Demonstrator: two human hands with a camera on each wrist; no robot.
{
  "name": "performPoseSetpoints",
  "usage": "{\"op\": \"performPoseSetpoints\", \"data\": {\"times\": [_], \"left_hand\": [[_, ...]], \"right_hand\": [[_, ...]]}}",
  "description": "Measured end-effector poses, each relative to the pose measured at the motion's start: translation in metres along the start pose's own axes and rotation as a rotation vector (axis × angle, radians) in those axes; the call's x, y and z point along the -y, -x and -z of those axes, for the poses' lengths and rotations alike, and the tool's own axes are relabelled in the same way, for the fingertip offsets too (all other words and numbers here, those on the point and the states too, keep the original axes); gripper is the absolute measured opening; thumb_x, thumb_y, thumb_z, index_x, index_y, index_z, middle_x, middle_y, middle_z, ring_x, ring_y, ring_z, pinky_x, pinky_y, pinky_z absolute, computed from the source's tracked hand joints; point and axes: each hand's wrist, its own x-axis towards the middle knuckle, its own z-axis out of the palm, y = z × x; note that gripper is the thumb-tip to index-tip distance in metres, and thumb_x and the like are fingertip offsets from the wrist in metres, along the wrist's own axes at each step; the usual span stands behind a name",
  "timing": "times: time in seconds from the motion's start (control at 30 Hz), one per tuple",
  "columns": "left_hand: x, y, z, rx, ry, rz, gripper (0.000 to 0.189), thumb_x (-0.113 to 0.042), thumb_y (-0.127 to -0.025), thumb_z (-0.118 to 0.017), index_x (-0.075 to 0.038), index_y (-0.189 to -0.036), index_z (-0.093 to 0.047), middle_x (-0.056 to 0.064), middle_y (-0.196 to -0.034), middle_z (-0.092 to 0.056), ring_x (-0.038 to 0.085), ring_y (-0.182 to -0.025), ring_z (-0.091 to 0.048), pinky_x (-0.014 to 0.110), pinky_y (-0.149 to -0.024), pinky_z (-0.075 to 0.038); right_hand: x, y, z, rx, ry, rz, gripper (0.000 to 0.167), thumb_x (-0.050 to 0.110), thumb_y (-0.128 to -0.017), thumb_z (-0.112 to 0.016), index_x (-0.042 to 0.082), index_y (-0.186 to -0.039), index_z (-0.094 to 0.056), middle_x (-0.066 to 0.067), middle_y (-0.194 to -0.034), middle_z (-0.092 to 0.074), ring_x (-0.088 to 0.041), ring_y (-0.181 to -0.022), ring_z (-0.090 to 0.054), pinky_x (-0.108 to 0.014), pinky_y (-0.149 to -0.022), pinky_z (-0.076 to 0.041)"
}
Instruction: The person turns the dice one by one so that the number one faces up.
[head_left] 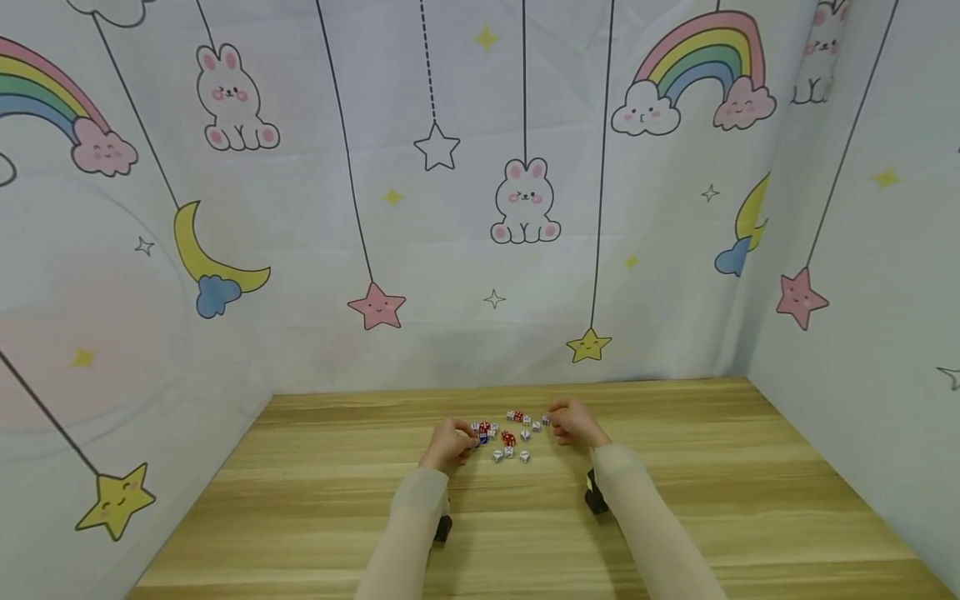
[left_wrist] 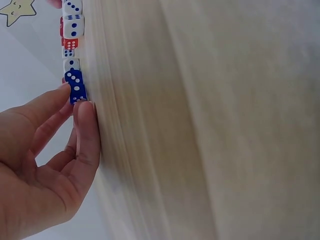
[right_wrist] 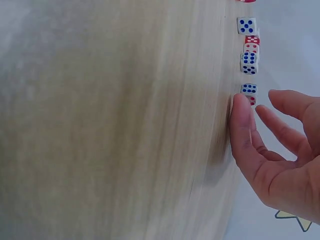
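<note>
My left hand [head_left: 447, 444] is at the left side of a loose cluster of dice. Its thumb and a finger pinch a blue die [left_wrist: 78, 94] with white dots, and another blue die [left_wrist: 74, 77] sits right against it. On the cluster's right, my right hand [head_left: 573, 422] has its thumb and fingers spread apart. Its fingertips are right by a white die [right_wrist: 249, 89] with blue dots, and none are closed on it. Red dice [head_left: 508, 437] and white dice [head_left: 524, 457] lie between the two hands.
The dice lie on a wood-grain table [head_left: 337, 500]. Behind it and at both sides hangs a white cloth [head_left: 450, 350] printed with rabbits, stars and rainbows. Each wrist carries a black camera [head_left: 595, 493].
</note>
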Motion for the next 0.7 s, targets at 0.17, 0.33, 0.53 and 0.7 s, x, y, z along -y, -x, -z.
{"op": "performPoseSetpoints", "data": {"times": [0.17, 0.33, 0.53, 0.7], "left_hand": [[-0.0009, 0.0005, -0.0002, -0.006, 0.008, 0.002, 0.012, -0.002, -0.082, -0.06, 0.008, -0.088, -0.062, 0.001, -0.055, -0.045, 0.008, -0.044, -0.038, 0.019, -0.038, -0.036], [-0.0025, 0.002, -0.0006, -0.016, 0.01, 0.005, 0.012, -0.001, -0.081, -0.06, 0.008, -0.088, -0.063, 0.001, -0.054, -0.045, 0.008, -0.045, -0.039, 0.018, -0.038, -0.036], [-0.0037, 0.0037, 0.0004, -0.034, 0.011, 0.003, 0.011, -0.001, -0.081, -0.061, 0.007, -0.087, -0.064, 0.003, -0.055, -0.05, 0.009, -0.047, -0.042, 0.02, -0.04, -0.04], [0.0009, 0.0027, 0.0018, -0.03, 0.013, 0.001, 0.012, -0.002, -0.08, -0.062, 0.007, -0.088, -0.064, 0.004, -0.057, -0.053, 0.008, -0.047, -0.044, 0.02, -0.04, -0.041]], "right_hand": [[0.0008, -0.0016, -0.0022, -0.013, 0.064, 0.025, 0.028, 0.005, -0.087, -0.051, -0.006, -0.114, -0.051, -0.001, -0.053, -0.04, -0.009, -0.042, -0.036, -0.021, -0.039, -0.036], [0.0012, -0.0007, -0.0046, -0.059, 0.135, 0.044, 0.022, 0.003, -0.085, -0.056, -0.004, -0.105, -0.057, -0.002, -0.051, -0.045, -0.008, -0.04, -0.039, -0.02, -0.038, -0.038], [-0.0011, -0.0009, -0.0035, -0.094, 0.175, 0.05, 0.017, 0.002, -0.082, -0.059, -0.002, -0.099, -0.059, -0.002, -0.054, -0.047, -0.009, -0.042, -0.042, -0.02, -0.039, -0.04], [-0.0054, -0.0014, 0.0023, -0.089, 0.155, 0.035, 0.017, 0.001, -0.082, -0.059, -0.004, -0.098, -0.059, -0.001, -0.054, -0.046, -0.009, -0.044, -0.043, -0.02, -0.039, -0.041]]}}
